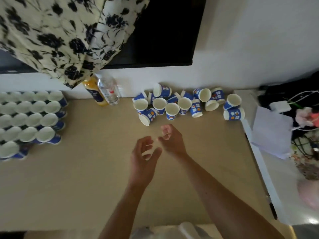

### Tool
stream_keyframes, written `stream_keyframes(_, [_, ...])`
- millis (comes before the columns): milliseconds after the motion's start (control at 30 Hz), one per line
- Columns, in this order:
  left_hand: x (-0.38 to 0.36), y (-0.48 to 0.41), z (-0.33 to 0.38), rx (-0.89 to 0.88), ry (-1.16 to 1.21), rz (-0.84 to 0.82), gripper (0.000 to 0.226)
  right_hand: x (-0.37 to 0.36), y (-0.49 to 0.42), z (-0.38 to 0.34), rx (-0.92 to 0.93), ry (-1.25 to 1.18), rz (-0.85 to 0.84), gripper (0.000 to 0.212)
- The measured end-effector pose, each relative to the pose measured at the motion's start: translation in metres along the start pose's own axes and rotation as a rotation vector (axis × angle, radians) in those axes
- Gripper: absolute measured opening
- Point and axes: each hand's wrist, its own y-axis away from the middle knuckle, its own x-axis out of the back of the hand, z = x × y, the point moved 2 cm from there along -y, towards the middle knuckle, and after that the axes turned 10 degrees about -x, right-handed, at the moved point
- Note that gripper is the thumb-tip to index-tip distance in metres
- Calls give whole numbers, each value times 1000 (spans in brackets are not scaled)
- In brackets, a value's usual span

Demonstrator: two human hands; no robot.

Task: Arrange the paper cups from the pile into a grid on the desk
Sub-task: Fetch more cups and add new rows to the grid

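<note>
A pile of blue-and-white paper cups (172, 104) lies at the back of the tan desk (86, 178), some upright, some tipped on their sides. A grid of upright cups (31, 118) stands in rows at the desk's left edge. Both hands hover empty over the middle of the desk, just in front of the pile. My left hand (145, 156) has loosely curved fingers spread apart. My right hand (170, 137) has its fingers loosely curled toward the palm and holds nothing. The two hands are close together, almost touching.
An orange juice bottle (94, 94) and a clear water bottle (108, 90) stand at the back by the wall. A floral cloth (60, 35) hangs above the bottles. A dark screen (164, 31) is on the wall. White papers (271, 131) and clutter sit right.
</note>
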Motion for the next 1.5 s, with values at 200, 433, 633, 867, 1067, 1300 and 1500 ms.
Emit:
stream_keyframes(200, [25, 2, -9, 47, -32, 153, 36, -48, -72, -27, 94, 483, 0, 45])
stream_keyframes(433, [57, 17, -23, 95, -98, 228, 33, -75, -116, -30, 222, 767, 90, 50])
stream_keyframes(633, [72, 15, -28, 113, -151, 242, 35, -80, -127, -36, 289, 863, 128, 31])
stream_keyframes(867, [66, -1, -29, 82, -194, 191, 37, -61, -122, -39, 299, 802, 144, 19])
stream_keyframes(1067, [51, -19, -36, 62, -257, 110, 48, -13, -94, -24, -47, 312, -207, 22])
stream_keyframes(1300, [12, -34, -39, -35, -336, -92, 86, 46, -23, -37, -264, -21, -503, 18])
stream_keyframes(1500, [-9, -38, -24, -96, -218, -17, 65, 63, -14, -44, -232, -83, -576, 21])
